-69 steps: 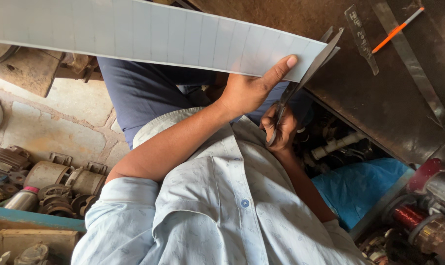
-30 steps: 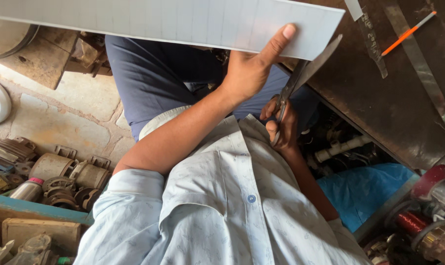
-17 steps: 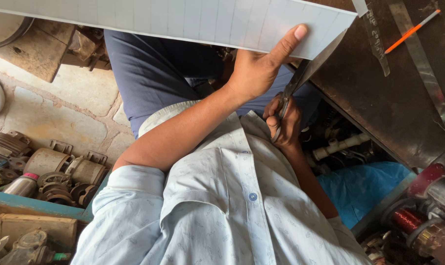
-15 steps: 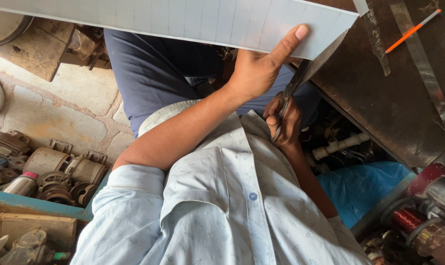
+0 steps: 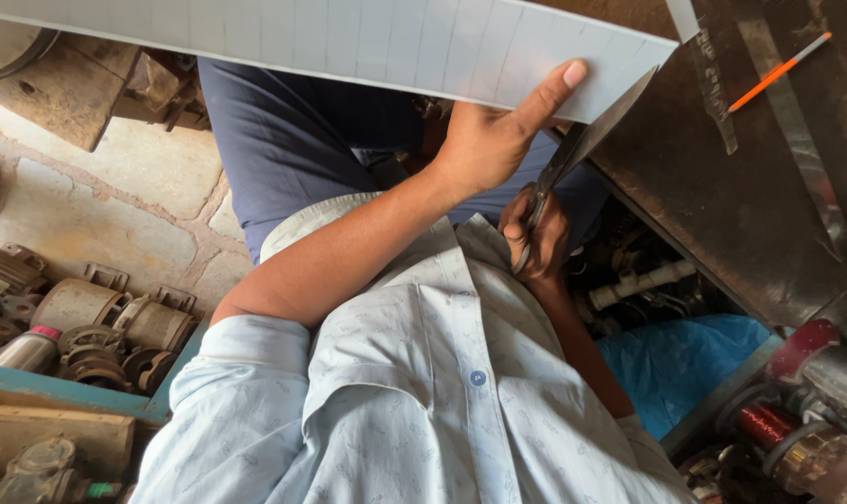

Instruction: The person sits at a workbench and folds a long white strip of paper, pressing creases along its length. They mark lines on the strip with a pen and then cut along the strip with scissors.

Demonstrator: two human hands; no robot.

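My left hand (image 5: 493,140) pinches the lower edge of a long white sheet (image 5: 349,42) ruled with thin parallel lines, thumb stretched up over its face. The sheet runs across the top of the view. My right hand (image 5: 535,238) sits just below, fingers through the handles of large metal scissors (image 5: 587,140). The blades point up and right and meet the sheet's lower right edge beside my thumb. A narrow white strip (image 5: 682,17) sticks up at the sheet's right end.
A dark brown metal bench (image 5: 750,196) on the right carries an orange pencil (image 5: 778,73) and flat metal strips (image 5: 713,89). Below it lie a blue plastic bag (image 5: 685,359) and copper-wound coils (image 5: 769,425). Old motor parts (image 5: 97,327) sit on the stone floor at left.
The sheet and my left hand have moved up and right in view. The scissors have stayed at the sheet's right end, with the blades now reaching its lower right edge.
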